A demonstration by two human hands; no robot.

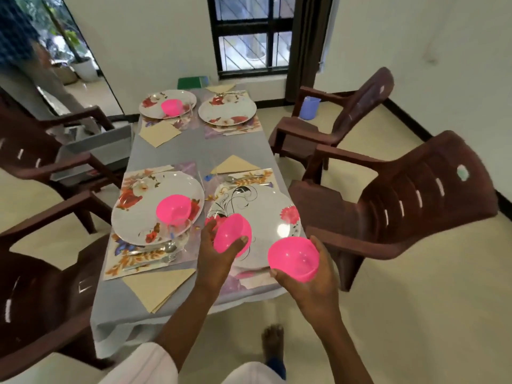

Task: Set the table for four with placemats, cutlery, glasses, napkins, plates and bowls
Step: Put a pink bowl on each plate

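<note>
My left hand grips a pink bowl above the near right plate, its mouth tilted toward me. My right hand holds a second pink bowl just off the table's near right corner. The near left plate carries a pink bowl, with a clear glass in front of it. At the far end, the left plate has a pink bowl; the right plate has none. Floral placemats, tan napkins and cutlery lie at the settings.
Brown plastic chairs stand on both sides of the grey-clothed table. A blue cup sits on the far right chair. A grey box rests on a left chair. A person stands at the far left. My bare foot is on the floor.
</note>
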